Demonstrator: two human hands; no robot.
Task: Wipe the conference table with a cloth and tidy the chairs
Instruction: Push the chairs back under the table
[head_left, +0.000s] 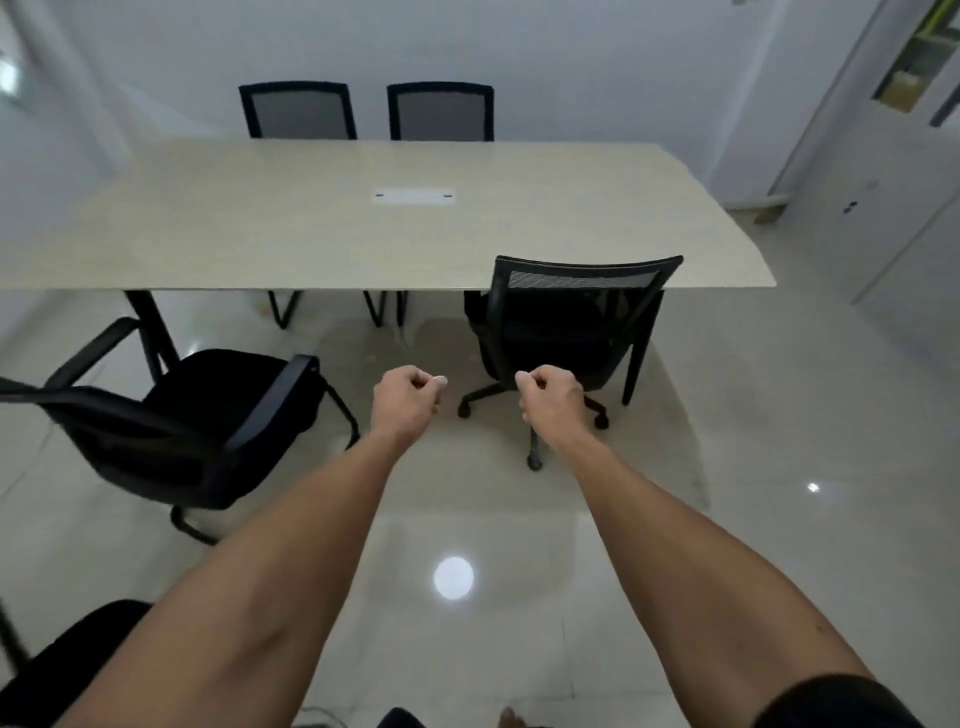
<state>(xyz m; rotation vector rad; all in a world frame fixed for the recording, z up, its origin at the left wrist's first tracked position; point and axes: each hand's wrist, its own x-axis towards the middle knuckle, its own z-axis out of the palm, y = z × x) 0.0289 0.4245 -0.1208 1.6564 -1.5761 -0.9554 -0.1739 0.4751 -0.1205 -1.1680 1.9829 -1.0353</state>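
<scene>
Conference table, pale woodgrain slab; left hand and right hand clenched, grip empty.

Beige table — black chairs around it

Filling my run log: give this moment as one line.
left hand: curled, empty | right hand: curled, empty | conference table: no cloth seen | cantilever chair: pulled out, angled

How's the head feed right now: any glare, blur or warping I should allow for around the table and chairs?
Head view: a round lamp reflection glares on the glossy floor, with a smaller glint to the right; the conference table edges bow from wide-angle distortion; the pulled-out chair at left is soft and smeared; light is dim and bluish, without hard shadows.
</scene>
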